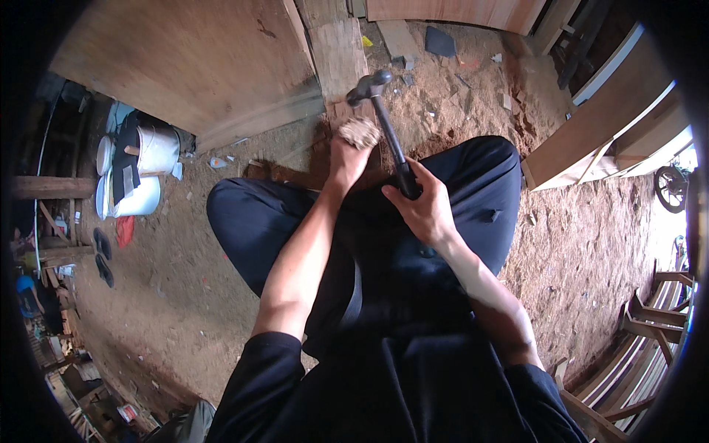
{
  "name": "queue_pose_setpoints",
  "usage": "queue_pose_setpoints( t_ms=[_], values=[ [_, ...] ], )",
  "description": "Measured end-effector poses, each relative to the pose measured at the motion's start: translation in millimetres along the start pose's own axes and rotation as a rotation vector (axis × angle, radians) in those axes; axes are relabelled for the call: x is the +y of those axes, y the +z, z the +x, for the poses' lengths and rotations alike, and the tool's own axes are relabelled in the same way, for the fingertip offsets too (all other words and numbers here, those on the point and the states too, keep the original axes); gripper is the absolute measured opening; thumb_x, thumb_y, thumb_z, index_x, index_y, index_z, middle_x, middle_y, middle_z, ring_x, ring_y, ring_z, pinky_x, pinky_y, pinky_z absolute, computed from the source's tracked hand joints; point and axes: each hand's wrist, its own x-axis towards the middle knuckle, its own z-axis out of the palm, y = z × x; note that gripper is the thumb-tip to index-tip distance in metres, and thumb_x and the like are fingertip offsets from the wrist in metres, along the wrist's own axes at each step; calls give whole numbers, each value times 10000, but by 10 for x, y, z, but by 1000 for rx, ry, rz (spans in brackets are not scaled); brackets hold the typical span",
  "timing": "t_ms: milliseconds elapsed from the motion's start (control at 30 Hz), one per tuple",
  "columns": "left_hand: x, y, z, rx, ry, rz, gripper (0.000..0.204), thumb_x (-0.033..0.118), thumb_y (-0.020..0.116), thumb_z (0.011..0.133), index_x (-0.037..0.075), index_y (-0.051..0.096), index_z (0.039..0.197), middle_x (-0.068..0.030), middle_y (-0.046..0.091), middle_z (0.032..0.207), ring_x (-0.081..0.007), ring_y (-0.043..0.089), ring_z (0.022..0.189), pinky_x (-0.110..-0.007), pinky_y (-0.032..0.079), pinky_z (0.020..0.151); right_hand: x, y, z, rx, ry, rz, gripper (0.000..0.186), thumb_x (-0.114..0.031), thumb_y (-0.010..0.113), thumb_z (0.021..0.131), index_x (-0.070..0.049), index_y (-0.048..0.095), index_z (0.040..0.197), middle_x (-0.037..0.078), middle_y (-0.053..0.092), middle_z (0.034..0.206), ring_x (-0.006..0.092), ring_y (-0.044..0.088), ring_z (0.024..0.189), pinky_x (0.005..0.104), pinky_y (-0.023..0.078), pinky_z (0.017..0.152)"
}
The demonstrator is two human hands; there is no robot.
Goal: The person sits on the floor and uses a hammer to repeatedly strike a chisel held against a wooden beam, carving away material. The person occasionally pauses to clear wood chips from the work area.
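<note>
My right hand [426, 209] is wrapped round the black grip of a hammer [387, 127]. Its dark metal head is raised at the far end, above and beside my left hand. My left hand [348, 160] is closed at a lumpy, pale tan thing [360, 133] that covers where the fingers are; what it is I cannot make out. Beneath that hand lies a wooden board [341, 55] running away from me. Whether the hammer touches anything is hard to tell, but its head looks apart from the tan thing.
A large plywood panel [192, 59] stands at the far left, and curved wooden panels [613, 144] lean at the right. White buckets [140, 193] and sandals [103, 258] are on the left. Stacked timber [635, 354] lies at the lower right. Scraps and a dark flat piece [440, 42] litter the dirt floor.
</note>
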Motion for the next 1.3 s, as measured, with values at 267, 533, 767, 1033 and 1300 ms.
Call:
queue_pose_setpoints(
  t_ms=[267,533,767,1033,1300],
  values=[
    [589,68,-300,-437,-339,-757,272,136,644,1041,4,664,1279,-102,737,1174,-131,674,1028,-326,561,905,591,248,467,236,3,255,459,-177,904,859,-6,631,1187,-18,650,810,53,542,590,242,449,526],
    [651,-202,-229,-563,212,589,272,4,637,827,-27,641,1097,-201,677,1161,-402,613,1165,-488,479,1021,576,264,437,204,170,399,517,-124,898,775,29,629,1189,60,700,921,154,654,803,330,556,708],
    [2709,-731,-351,-1056,87,-901,453,297,769,955,27,679,1308,-244,570,1425,-424,539,1340,-551,422,1113,676,238,530,167,363,319,715,-143,874,739,33,561,1357,234,730,1087,327,729,1006,438,574,882],
    [3065,-443,-692,-494,5,-1547,305,282,640,1064,-2,728,995,-172,704,933,-306,682,871,-460,533,821,697,223,557,201,307,326,555,-104,861,743,27,600,1216,162,699,984,222,678,922,381,566,865],
    [3528,-592,-325,-338,-198,-1763,98,53,738,969,-41,740,993,-204,756,873,-288,726,759,-390,579,729,723,278,572,198,236,198,348,-115,861,790,-20,605,1006,48,677,808,130,640,728,320,551,680]
  ],
)
